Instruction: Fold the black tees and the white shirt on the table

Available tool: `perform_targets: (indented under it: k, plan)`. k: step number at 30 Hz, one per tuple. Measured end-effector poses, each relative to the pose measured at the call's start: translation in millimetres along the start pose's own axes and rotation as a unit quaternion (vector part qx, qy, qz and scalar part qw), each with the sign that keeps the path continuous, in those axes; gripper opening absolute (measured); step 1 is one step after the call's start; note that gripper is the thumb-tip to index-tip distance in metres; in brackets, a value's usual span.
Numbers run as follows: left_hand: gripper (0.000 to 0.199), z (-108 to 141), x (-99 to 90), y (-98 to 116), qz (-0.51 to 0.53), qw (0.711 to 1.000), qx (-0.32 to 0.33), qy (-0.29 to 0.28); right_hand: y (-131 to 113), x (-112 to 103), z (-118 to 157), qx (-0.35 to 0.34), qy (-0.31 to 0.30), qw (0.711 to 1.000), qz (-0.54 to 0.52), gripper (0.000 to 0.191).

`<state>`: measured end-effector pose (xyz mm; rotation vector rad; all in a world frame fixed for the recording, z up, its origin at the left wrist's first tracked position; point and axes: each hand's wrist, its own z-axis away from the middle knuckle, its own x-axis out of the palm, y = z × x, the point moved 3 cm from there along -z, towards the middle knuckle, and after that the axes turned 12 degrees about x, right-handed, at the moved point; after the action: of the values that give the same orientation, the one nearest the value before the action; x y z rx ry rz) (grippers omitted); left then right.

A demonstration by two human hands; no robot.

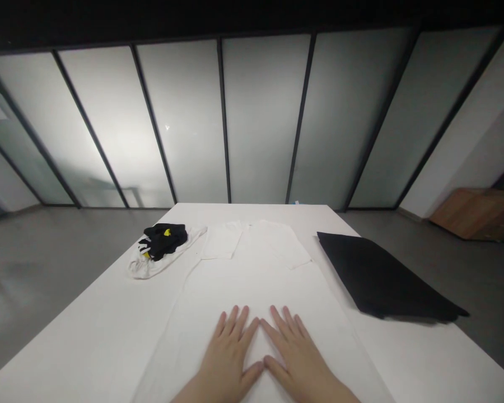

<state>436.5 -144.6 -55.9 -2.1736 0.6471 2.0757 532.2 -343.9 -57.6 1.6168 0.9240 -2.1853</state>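
A white T-shirt (252,280) lies spread on the white table, its collar and sleeves at the far side. My left hand (231,358) rests flat on the lower part of the shirt, fingers stretched out. Beside it my right hand (296,355) also lies flat on the cloth with its fingers spread. The thumbs and index fingertips of both hands nearly meet in the middle. Neither hand holds anything. The shirt's lower hem runs out of view at the bottom edge.
On the left of the white table (88,330) lies a crumpled black cloth with yellow and white marks (164,240), on top of a whitish cloth (145,270). A flat black sheet (386,280) overhangs the right edge. Frosted glass panels (264,123) stand behind.
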Motion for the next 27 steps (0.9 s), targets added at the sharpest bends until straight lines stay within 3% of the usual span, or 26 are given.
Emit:
perform_targets:
  k: [3,8,11,19,23,27]
  plan:
    - [0.074,13.7,-3.6,-20.6,-0.016,0.999,-0.035,-0.007,16.4,-5.3,-1.1,0.035,-0.001,0.999,0.014,0.066]
    - [0.065,55.1,-5.2,-79.1,-0.096,0.985,-0.141,0.037,75.0,-22.7,-17.7,0.163,0.044,0.984,0.053,0.064]
    - [0.065,75.5,-2.5,-95.2,-0.119,0.978,-0.166,0.05,97.1,-27.1,-23.6,0.199,0.051,0.977,0.054,0.066]
    - [0.062,91.5,-3.4,-104.2,-0.12,0.97,-0.199,0.067,113.3,-39.3,-16.0,0.21,0.01,0.977,0.042,0.069]
    - [0.065,86.7,-12.4,-101.5,-0.112,0.963,-0.245,0.021,114.5,-45.0,-12.8,0.2,0.004,0.98,0.017,0.07]
    - [0.069,64.9,-27.5,-85.0,-0.101,0.948,-0.302,-0.027,116.6,-50.3,-10.1,0.206,0.002,0.979,0.0,0.07]
